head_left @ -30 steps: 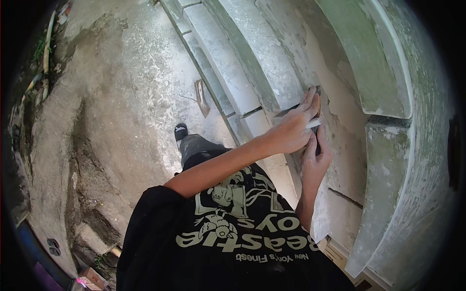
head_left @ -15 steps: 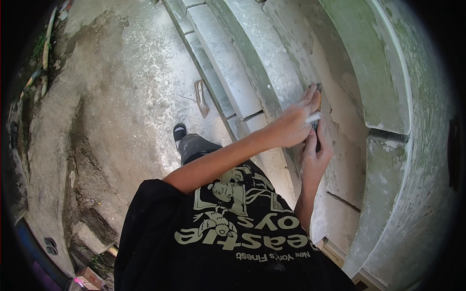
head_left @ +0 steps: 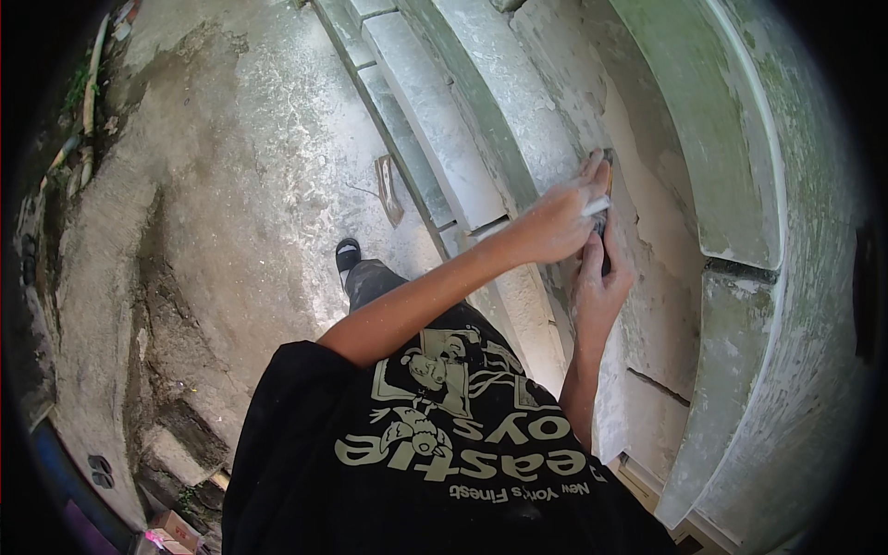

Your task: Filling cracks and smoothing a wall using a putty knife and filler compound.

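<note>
My left hand [head_left: 558, 222] reaches across from the left, its fingers closed over the upper part of a narrow dark hand tool [head_left: 607, 259] with an orange-brown edge. A short white piece, perhaps a wrap on a finger, shows at that hand. Just below, my right hand [head_left: 603, 289] is closed round the tool's lower part, thumb and fingers either side of it. Both hands are dusted white. They rest close over the pale plastered ledge [head_left: 564, 139], and my fingers hide most of the tool, so its exact kind cannot be made out.
Stepped pale concrete blocks [head_left: 430, 111] run alongside me. A greenish curved concrete face [head_left: 689, 111] rises at the right. On the dusty floor [head_left: 250, 185] lies a long tan frame-like piece [head_left: 388, 190]. Pipes [head_left: 90, 102], sandals [head_left: 100, 472] and a cardboard box [head_left: 176, 532] are at the left.
Both hands have shifted very slightly on the ledge, still gripping the dark tool. The whole view has moved a little, the floor and blocks appearing slightly farther right.
</note>
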Demonstrator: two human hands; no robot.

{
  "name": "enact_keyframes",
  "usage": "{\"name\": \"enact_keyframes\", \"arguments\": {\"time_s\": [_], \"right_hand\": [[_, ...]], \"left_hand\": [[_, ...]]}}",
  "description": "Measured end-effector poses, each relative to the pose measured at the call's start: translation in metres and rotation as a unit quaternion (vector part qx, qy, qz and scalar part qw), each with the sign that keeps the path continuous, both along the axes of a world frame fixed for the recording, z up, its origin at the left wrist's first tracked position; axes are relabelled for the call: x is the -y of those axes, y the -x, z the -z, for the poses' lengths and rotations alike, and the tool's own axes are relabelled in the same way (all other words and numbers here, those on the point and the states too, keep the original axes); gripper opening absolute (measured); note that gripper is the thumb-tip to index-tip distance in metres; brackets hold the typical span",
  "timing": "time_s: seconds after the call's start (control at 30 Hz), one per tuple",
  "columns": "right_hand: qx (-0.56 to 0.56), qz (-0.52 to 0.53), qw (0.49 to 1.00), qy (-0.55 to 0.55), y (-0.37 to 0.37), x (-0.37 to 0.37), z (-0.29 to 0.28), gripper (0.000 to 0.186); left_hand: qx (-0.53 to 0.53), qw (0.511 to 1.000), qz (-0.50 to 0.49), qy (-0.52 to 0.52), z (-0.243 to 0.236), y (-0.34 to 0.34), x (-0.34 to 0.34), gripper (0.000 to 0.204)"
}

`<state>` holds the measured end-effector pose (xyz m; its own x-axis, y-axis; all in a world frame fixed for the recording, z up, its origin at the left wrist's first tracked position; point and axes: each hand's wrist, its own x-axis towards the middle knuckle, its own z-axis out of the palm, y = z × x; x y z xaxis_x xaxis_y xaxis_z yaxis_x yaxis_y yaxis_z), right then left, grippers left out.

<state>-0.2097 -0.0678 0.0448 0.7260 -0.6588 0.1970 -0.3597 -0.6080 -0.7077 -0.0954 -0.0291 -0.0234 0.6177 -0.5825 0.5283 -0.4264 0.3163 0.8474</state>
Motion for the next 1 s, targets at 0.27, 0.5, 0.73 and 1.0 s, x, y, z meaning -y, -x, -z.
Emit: {"name": "enact_keyframes", "arguments": {"time_s": [0.27, 0.5, 0.73, 1.0], "right_hand": [[0.029, -0.022, 0.999, -0.009, -0.047, -0.004, 0.004, 0.045], [-0.019, 0.001, 0.997, -0.075, 0.04, 0.001, 0.01, 0.046], [-0.027, 0.051, 0.994, -0.092, 0.076, 0.015, -0.001, 0.045], [0.029, 0.003, 0.999, -0.027, 0.08, 0.024, 0.015, 0.043]], "left_hand": [[-0.063, 0.996, -0.01, -0.061, -0.019, -0.046, -0.018, 0.067], [-0.087, 0.992, 0.063, -0.067, -0.012, 0.031, -0.027, 0.066], [-0.069, 0.989, 0.122, -0.041, -0.023, 0.064, -0.008, 0.081], [-0.016, 0.995, 0.097, -0.011, -0.014, 0.071, 0.0, 0.083]]}}
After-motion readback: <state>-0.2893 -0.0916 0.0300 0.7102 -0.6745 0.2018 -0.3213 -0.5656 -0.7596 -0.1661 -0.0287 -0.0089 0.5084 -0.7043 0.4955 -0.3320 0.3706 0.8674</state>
